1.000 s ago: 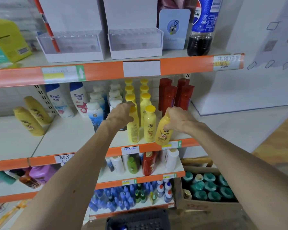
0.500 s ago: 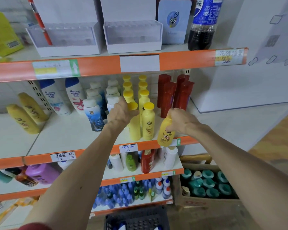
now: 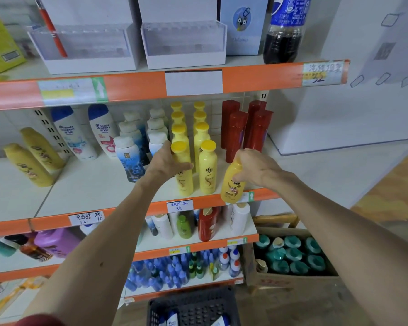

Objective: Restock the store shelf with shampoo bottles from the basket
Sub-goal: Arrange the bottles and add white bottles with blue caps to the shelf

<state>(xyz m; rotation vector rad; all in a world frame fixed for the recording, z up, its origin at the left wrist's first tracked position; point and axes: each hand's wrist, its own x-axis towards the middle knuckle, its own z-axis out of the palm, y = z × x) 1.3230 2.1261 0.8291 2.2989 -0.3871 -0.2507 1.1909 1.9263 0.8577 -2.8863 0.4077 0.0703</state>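
Head view shows the right hand (image 3: 254, 170), fingers (image 3: 242, 157) clenched on a tilted yellow shampoo bottle (image 3: 233, 187) against the shelf's orange lip (image 3: 266, 196), and the left hand (image 3: 166, 161) clasping the front yellow bottle (image 3: 183, 182) just behind that lip, where a snag could topple the row (image 3: 200, 130).

The orange front edge strip of the shelf (image 3: 132, 85) carries white and yellow price tags. The pale yellow plastic shampoo bottles (image 3: 207, 170) have brighter yellow caps and thin brown swirls. The golden-yellow rounded plastic bottle (image 3: 232, 187) has a blurred label with what may be a pink flower. The tall dark red plastic bottles (image 3: 257, 130) look plain. The white plastic bottles with blue caps (image 3: 70, 135) bear blue lettering. The perforated plastic basket (image 3: 198, 309) is black.
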